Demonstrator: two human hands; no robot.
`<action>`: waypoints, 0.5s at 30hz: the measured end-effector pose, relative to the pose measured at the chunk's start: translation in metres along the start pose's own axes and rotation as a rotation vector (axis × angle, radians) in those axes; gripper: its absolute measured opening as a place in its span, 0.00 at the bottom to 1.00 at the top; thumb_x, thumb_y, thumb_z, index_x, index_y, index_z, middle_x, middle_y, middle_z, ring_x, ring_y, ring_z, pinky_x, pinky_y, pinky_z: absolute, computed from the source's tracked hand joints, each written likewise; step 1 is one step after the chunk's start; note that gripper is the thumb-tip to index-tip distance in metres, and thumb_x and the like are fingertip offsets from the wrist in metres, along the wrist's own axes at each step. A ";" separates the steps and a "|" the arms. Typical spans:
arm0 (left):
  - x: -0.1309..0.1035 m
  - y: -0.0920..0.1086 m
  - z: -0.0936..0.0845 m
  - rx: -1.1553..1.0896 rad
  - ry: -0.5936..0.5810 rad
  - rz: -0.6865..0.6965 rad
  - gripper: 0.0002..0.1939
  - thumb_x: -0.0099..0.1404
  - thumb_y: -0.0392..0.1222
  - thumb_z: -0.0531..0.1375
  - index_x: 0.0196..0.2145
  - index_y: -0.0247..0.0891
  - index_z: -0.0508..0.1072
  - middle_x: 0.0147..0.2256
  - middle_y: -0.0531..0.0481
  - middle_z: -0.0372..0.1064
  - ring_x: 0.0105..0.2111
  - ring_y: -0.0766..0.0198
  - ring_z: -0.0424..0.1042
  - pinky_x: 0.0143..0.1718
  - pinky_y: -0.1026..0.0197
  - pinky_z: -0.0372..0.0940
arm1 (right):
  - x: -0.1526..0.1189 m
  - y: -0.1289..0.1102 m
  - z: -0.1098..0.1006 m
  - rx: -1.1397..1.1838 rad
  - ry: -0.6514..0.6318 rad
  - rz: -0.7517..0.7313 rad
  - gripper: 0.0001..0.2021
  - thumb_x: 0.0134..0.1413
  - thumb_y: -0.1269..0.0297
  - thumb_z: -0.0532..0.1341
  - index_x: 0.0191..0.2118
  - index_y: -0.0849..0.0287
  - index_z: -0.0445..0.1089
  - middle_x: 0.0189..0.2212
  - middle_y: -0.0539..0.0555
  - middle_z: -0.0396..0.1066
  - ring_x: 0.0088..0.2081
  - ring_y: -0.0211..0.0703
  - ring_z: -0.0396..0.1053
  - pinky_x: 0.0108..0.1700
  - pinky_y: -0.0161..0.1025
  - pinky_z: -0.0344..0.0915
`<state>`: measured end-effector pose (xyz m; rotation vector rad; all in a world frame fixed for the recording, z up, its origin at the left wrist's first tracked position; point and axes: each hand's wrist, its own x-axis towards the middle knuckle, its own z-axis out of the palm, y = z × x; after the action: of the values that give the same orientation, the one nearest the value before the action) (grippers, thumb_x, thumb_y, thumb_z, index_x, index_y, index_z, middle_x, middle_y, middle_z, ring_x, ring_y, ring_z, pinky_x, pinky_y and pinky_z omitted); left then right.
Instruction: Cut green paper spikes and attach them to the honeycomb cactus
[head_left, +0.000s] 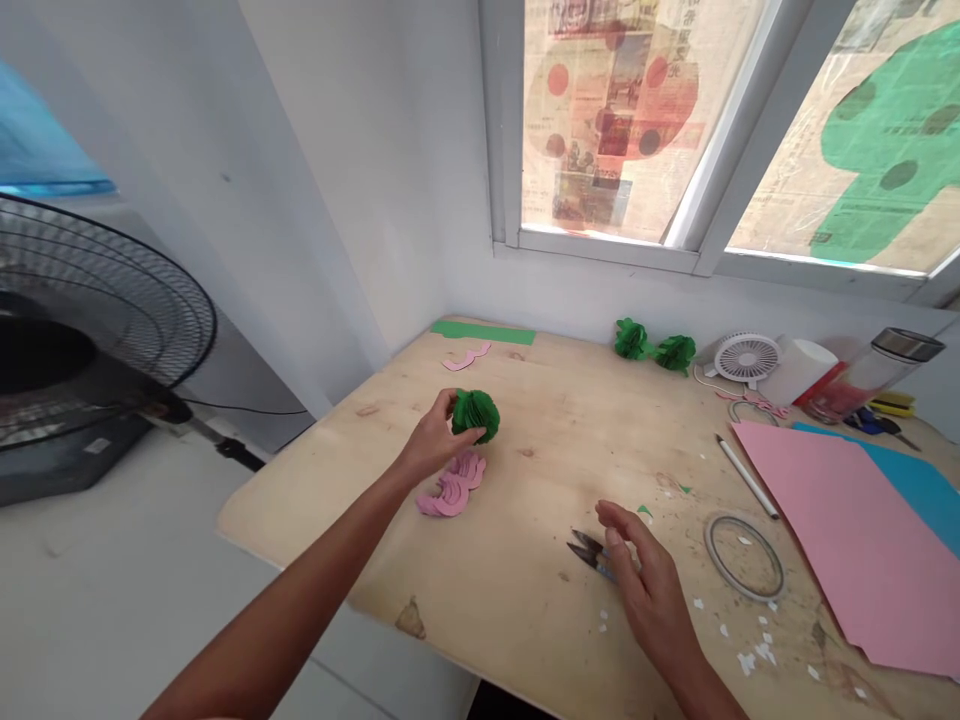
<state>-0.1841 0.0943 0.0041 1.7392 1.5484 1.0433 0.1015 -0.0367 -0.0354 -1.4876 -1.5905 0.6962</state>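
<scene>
My left hand [433, 440] is closed on a round, layered green paper pom-pom [480, 414], thumb on the near side and fingers behind. Just below it on the table lie curled pink paper cut-outs [453, 488] with wavy edges. My right hand [651, 585] is nearer the front edge, fingers loosely stretched and thumb apart, with nothing visible in it. Beside and partly under it are small thread snips [589, 550], blades pointing left; their handles are hidden by the hand.
Two green paper pom-poms [631, 340] sit by the wall. A green strip [484, 332] and pink wavy piece [468, 357] lie far left. At right are a tape roll [709, 560], white pen [748, 478], pink sheets [855, 540], small fan [747, 358] and bottle [874, 370].
</scene>
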 end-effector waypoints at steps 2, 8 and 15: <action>0.014 -0.013 -0.001 0.008 -0.028 -0.030 0.25 0.51 0.49 0.63 0.45 0.42 0.60 0.44 0.47 0.68 0.47 0.54 0.70 0.48 0.51 0.64 | 0.002 0.006 -0.002 -0.030 -0.025 0.010 0.16 0.61 0.57 0.52 0.49 0.56 0.69 0.48 0.58 0.72 0.51 0.52 0.68 0.52 0.49 0.66; 0.019 -0.032 -0.014 -0.067 -0.268 -0.060 0.39 0.50 0.52 0.65 0.57 0.45 0.55 0.57 0.40 0.61 0.55 0.50 0.63 0.50 0.51 0.64 | 0.002 0.019 -0.003 -0.105 -0.046 0.041 0.16 0.60 0.57 0.53 0.49 0.55 0.69 0.50 0.56 0.72 0.52 0.49 0.68 0.53 0.45 0.66; 0.070 -0.064 -0.072 0.485 -0.318 0.030 0.30 0.64 0.54 0.51 0.62 0.47 0.54 0.61 0.47 0.57 0.59 0.57 0.60 0.53 0.56 0.61 | 0.003 0.036 -0.004 -0.108 -0.049 -0.024 0.15 0.59 0.58 0.56 0.49 0.55 0.70 0.47 0.54 0.75 0.50 0.45 0.71 0.48 0.33 0.69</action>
<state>-0.2773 0.1679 0.0009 2.1280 1.6549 0.3843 0.1236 -0.0285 -0.0635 -1.5365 -1.7036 0.6461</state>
